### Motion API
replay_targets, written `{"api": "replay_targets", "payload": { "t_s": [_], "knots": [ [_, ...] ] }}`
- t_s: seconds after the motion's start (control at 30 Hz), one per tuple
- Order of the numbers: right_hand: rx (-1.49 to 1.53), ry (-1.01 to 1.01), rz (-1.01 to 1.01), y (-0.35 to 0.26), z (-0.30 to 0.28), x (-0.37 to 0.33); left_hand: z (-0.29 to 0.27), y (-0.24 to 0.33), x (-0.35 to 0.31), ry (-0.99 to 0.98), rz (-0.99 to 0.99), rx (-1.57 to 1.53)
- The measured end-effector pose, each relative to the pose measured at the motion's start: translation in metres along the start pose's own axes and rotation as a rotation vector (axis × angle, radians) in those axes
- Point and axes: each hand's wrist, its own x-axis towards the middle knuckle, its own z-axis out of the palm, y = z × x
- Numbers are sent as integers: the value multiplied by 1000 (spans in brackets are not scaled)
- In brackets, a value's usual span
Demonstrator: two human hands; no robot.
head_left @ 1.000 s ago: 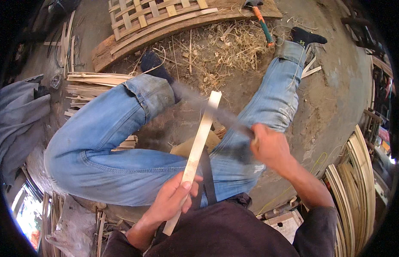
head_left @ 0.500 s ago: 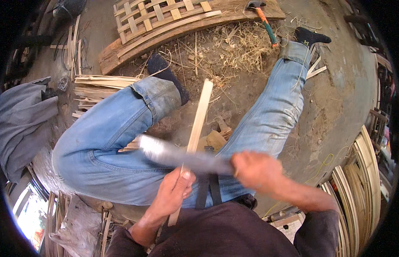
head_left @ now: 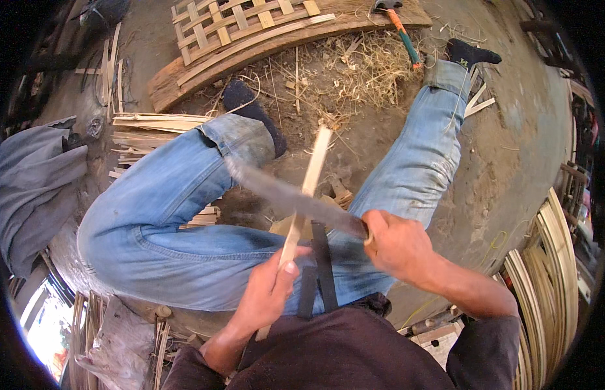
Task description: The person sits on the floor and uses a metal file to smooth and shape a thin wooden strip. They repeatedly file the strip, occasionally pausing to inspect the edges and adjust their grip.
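My left hand (head_left: 268, 291) is closed round the lower part of a pale, flat bamboo strip (head_left: 315, 159), which points up and away between my legs. In my right hand (head_left: 398, 244) is the handle of a long-bladed knife (head_left: 283, 194). Its blade, smeared by motion, lies across the strip above my left hand. Whether the edge touches the strip I cannot tell. Thin curled fibres hang at the strip's far end. Two black straps (head_left: 323, 266) lie over my lap below the blade.
A woven bamboo lattice (head_left: 240, 23) rests on a wooden plank (head_left: 166, 88) beyond my feet. The hammer (head_left: 406, 39) leans at the plank's right end near shavings (head_left: 374, 71). Split strips (head_left: 143, 140) lie left; bundled strips (head_left: 549, 260) stand right. A grey cloth (head_left: 39, 188) sits far left.
The knife and my right hand have shifted slightly right, with the hand a little nearer the far side. The strip and my left hand have also moved slightly right.
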Motion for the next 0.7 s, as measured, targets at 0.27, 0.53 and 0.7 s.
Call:
{"api": "replay_targets", "payload": {
  "t_s": [0.27,0.53,0.7],
  "knots": [
    [-95,141,138,32,5,11,3,-6,-1,-53,-36,-70],
    [-115,92,59,24,-2,10,9,6,-2,36,-30,-140],
    [-101,291,202,51,2,35,4,0,1,52,2,-168]
  ]
}}
